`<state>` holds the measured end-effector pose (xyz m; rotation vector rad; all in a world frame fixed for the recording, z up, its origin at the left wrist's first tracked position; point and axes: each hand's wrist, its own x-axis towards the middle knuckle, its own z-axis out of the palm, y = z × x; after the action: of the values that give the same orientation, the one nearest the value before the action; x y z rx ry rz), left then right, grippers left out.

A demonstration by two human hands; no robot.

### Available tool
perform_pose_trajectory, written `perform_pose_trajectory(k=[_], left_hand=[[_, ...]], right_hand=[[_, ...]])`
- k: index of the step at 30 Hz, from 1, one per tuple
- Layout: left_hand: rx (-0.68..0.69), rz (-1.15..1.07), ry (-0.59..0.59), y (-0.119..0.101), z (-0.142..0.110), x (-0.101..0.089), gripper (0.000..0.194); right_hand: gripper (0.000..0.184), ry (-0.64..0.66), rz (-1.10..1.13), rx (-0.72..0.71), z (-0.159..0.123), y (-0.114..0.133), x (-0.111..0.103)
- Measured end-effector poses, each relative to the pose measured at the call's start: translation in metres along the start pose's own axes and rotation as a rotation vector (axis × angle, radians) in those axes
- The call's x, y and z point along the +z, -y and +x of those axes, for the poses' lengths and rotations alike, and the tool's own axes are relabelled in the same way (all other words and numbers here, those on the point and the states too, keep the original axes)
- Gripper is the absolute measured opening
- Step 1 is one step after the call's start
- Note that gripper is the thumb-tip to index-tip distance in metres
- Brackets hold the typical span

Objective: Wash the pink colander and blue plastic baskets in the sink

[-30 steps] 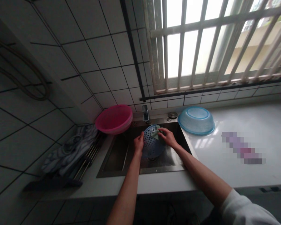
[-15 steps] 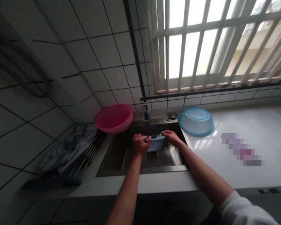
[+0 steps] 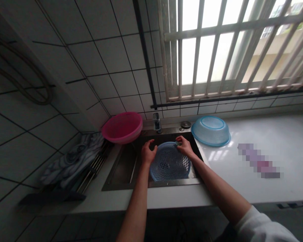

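Note:
A blue perforated plastic colander [image 3: 168, 163] lies in the steel sink [image 3: 125, 168], its round face with the cut-out pattern toward me. At its upper left edge my left hand [image 3: 148, 154] is open, thumb and fingers apart; whether it touches the rim I cannot tell. My right hand [image 3: 184, 147] is closed at the upper right rim, with a small pale-green piece [image 3: 178, 143] between its fingers. That piece is too small to name, and the fingers hide part of it.
A pink basin [image 3: 122, 127] stands behind left, beside the faucet [image 3: 156, 122]. An upturned light-blue basin [image 3: 211, 131] sits right of the sink, near a drain stopper [image 3: 186, 124]. A striped cloth [image 3: 73, 158] drapes a rack at left. A blurred patch [image 3: 259, 161] covers something on the counter.
The colander has gone from being held up edge-on to lying lower in the sink with its round face showing. My left hand has let go of its rim and spread its fingers.

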<state>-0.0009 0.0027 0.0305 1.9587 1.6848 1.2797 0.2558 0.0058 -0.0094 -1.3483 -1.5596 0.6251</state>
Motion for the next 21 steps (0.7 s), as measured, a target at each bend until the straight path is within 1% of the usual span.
perform_pose_trajectory(k=[2,3,4,5,7,8,9,10,12,14,17,19,21], left_hand=[[0.103,0.045,0.042,-0.003,-0.003,0.001,0.057],[0.135,0.038,0.091,-0.006,-0.004,0.002,0.063],[0.147,0.009,0.163,-0.009,-0.006,0.003,0.064],[0.14,-0.039,0.25,-0.011,-0.007,0.005,0.062],[0.104,-0.155,0.422,-0.015,-0.01,0.008,0.053],[0.089,-0.2,0.488,-0.015,-0.011,0.009,0.051],[0.078,-0.221,0.536,-0.016,-0.012,0.011,0.053],[0.063,-0.212,0.556,-0.015,-0.012,0.012,0.054],[0.003,-0.119,0.516,-0.014,-0.013,0.012,0.055],[-0.077,0.004,0.419,-0.014,-0.012,0.01,0.054],[-0.146,0.113,0.268,-0.014,-0.01,0.005,0.053],[-0.164,0.15,0.212,-0.015,-0.009,0.002,0.047],[-0.177,0.221,0.21,-0.018,-0.009,0.0,0.032]], right_hand=[[0.046,0.149,0.056,-0.188,-0.002,0.013,-0.002],[0.045,0.228,0.067,-0.264,-0.004,0.02,-0.002],[0.043,0.287,0.07,-0.314,-0.006,0.026,-0.002],[0.039,0.316,0.072,-0.339,-0.008,0.032,-0.001],[0.033,0.31,0.101,-0.349,-0.012,0.04,0.003],[0.032,0.298,0.125,-0.348,-0.014,0.042,0.005],[0.032,0.288,0.149,-0.345,-0.015,0.043,0.008],[0.034,0.279,0.164,-0.34,-0.016,0.043,0.01],[0.038,0.276,0.15,-0.323,-0.015,0.04,0.014],[0.038,0.266,0.081,-0.291,-0.012,0.033,0.014],[0.035,0.183,-0.058,-0.21,-0.005,0.02,0.008],[0.036,0.122,-0.11,-0.16,-0.002,0.014,0.003],[0.038,0.088,-0.114,-0.156,-0.003,0.015,0.003]])
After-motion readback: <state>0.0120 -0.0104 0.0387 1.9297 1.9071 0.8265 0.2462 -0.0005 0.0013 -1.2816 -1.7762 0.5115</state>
